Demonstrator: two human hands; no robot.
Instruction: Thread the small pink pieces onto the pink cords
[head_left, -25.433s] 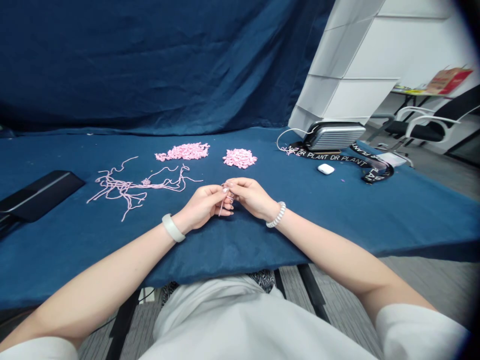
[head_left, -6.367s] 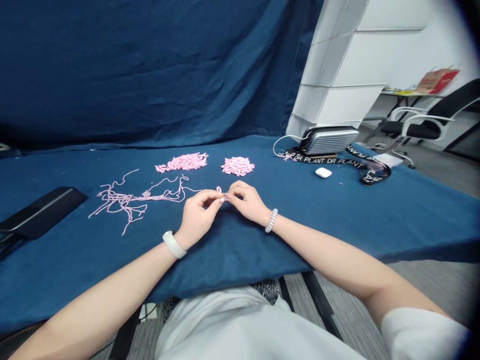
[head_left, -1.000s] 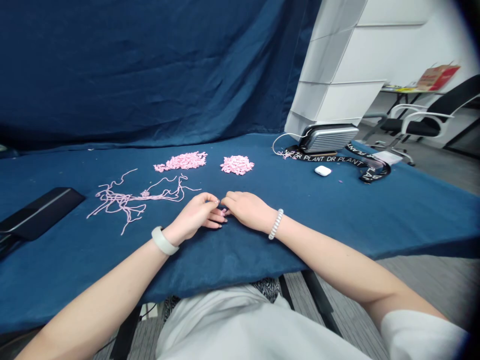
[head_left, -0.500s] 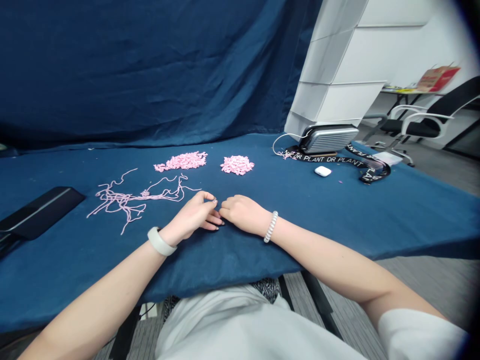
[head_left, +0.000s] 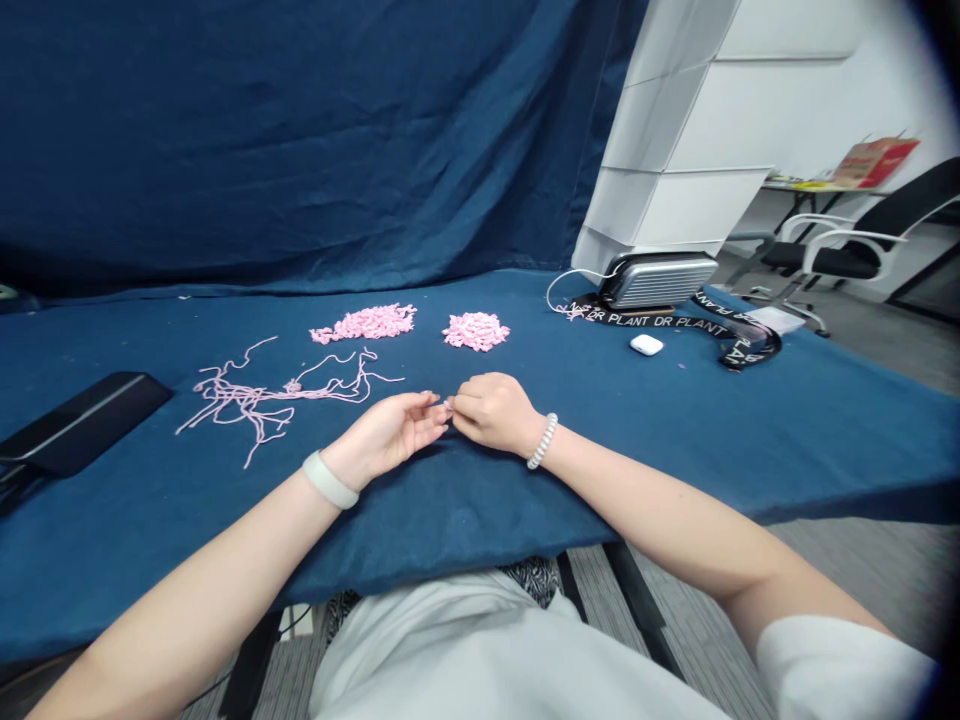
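Note:
My left hand [head_left: 387, 435] lies palm-up and relaxed on the blue cloth, its fingertips reaching toward my right hand [head_left: 491, 412]. The right hand's fingers curl inward, nearly meeting the left fingertips. Anything small held there is hidden or too small to tell. To the left of my left hand lies a tangle of pink yarn strands [head_left: 247, 395], not touching it. Ahead of my hands are a heap of small pink yarn pieces [head_left: 367, 323] and a second, rounder heap [head_left: 475, 331].
A blue cloth-covered table [head_left: 637, 440] has its front edge near my body. A black flat case [head_left: 79, 410] sits far left. At the back right are a silver case [head_left: 658, 280], a black printed lanyard [head_left: 675, 322] and a white earbud case [head_left: 646, 345].
My right hand has lifted slightly and curled its fingers. My left hand has turned more palm-up, and its fingertips have moved toward the right hand.

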